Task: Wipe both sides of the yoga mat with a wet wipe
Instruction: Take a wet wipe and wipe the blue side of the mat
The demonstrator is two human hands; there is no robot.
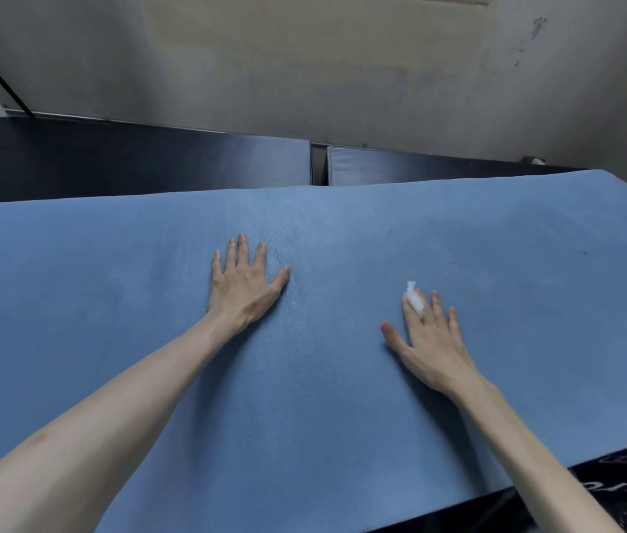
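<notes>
Blue yoga mat [304, 378]: spread flat, textured face up, across dark tables [131, 159]; it fills the view from 9 to 3 o'clock, with its far edge toward 12 and its near right corner at 5 o'clock.

Left hand [242, 282]: at centre, slightly toward 11 o'clock. Fingers straight and spread, palm down on the mat, gripping nothing. Probably pins the mat against sliding or bunching under the wiping strokes.

Right hand [431, 340]: at 3 to 4 o'clock of the left hand, well apart from it. Fingers straight, pressing down flat.

Wet wipe [414, 298]: small white wad, mostly hidden, poking out at the index and middle fingertips of the right hand, toward 12 o'clock. Held by flat pressure, not pinched, likely to spread contact over the surface.

Progress: upper face being wiped; nothing shows whether the underside is done.

Surroundings: stained wall [342, 63] at 12 o'clock; a gap [319, 163] between the two tables.
</notes>
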